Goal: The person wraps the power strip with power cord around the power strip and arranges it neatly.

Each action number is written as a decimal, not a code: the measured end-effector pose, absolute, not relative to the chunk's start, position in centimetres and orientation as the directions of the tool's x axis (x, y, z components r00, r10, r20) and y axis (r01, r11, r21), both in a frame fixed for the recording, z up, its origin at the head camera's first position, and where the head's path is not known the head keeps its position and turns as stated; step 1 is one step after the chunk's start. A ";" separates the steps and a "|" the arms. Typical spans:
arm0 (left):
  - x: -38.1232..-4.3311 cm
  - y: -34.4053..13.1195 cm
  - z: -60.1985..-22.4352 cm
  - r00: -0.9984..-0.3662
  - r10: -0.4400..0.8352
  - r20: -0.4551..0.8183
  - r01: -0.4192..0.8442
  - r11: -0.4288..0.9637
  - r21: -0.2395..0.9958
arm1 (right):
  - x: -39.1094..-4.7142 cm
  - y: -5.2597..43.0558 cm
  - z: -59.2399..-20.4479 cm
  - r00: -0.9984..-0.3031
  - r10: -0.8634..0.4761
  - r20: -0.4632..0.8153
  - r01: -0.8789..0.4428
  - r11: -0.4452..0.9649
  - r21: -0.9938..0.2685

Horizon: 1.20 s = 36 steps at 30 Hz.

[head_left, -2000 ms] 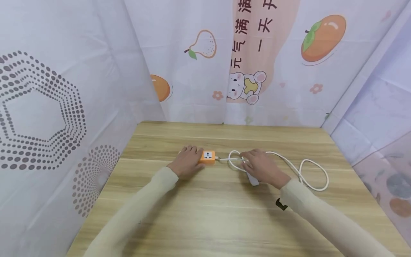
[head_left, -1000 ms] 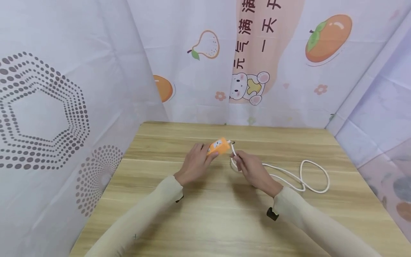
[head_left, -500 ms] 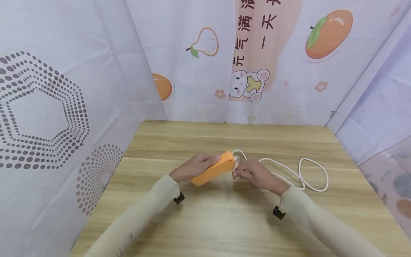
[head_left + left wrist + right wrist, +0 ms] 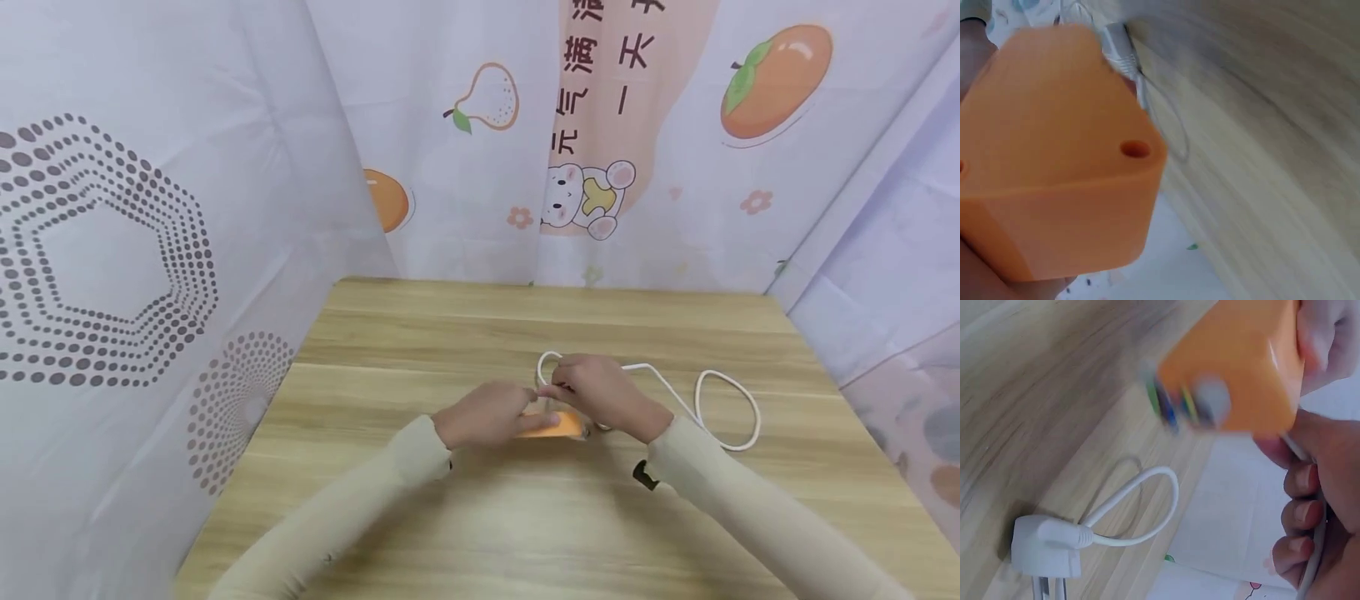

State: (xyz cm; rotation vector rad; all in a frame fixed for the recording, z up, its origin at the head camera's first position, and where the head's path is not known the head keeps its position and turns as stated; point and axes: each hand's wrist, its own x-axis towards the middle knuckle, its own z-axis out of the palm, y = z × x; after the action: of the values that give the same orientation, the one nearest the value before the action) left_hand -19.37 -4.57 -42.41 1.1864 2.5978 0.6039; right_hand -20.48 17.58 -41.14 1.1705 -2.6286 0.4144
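My left hand [image 4: 491,414] grips an orange power strip [image 4: 551,424] near the middle of the table, thumb along its side. In the left wrist view its plain orange body [image 4: 1054,125], with round screw holes, fills much of the picture. Short coloured wires [image 4: 1166,409], blurred, show at the strip's end in the right wrist view. Fingers curled, my right hand [image 4: 603,392] holds the white power cord [image 4: 1317,544] close beside the strip. The cord's white plug [image 4: 1046,547], with metal prongs, lies on the tabletop.
White cord loops [image 4: 757,412] trail over the wooden table [image 4: 420,325] to the right of my right hand. Printed white curtains [image 4: 435,242] hang along the back and both sides of the table.
My left hand has lifted the strip off the table, turned it over and brought it rightward. My right hand has gone from over the plug to gripping the cord near the strip.
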 end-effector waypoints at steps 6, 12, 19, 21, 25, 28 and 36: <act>-20.6 -5.7 -43.6 -0.746 0.666 0.016 0.580 0.637 0.507 | -19.8 17.5 -41.1 -0.682 -0.633 0.367 -0.724 0.657 -0.211; -21.6 -7.0 -44.4 -0.805 0.592 0.040 0.482 0.614 0.625 | -19.4 17.8 -41.3 -0.729 -0.552 0.405 -0.677 0.668 -0.309; -21.6 -7.9 -43.8 -0.878 0.478 0.021 0.324 0.562 0.761 | -19.2 18.3 -41.4 -0.757 -0.480 0.443 -0.643 0.668 -0.375; -21.6 -8.1 -43.7 -0.891 0.455 0.014 0.279 0.521 0.807 | -19.2 18.4 -41.6 -0.758 -0.477 0.444 -0.642 0.665 -0.381; -21.7 -8.2 -43.7 -0.905 0.425 -0.025 0.158 0.391 0.907 | -19.0 18.9 -42.2 -0.777 -0.468 0.420 -0.624 0.658 -0.421; -22.0 -8.1 -43.8 -0.900 0.431 -0.064 0.075 0.298 0.952 | -18.8 19.2 -42.6 -0.784 -0.476 0.399 -0.619 0.646 -0.447; -21.7 -7.7 -43.8 -0.825 0.544 -0.152 -0.092 0.135 0.987 | -18.9 20.1 -43.7 -0.784 -0.519 0.341 -0.621 0.639 -0.455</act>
State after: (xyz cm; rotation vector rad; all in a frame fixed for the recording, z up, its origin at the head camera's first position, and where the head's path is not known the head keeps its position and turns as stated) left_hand -21.73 -7.75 -43.78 0.4325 1.9364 1.7381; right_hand -18.91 20.08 -43.69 0.9410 -2.6784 0.8441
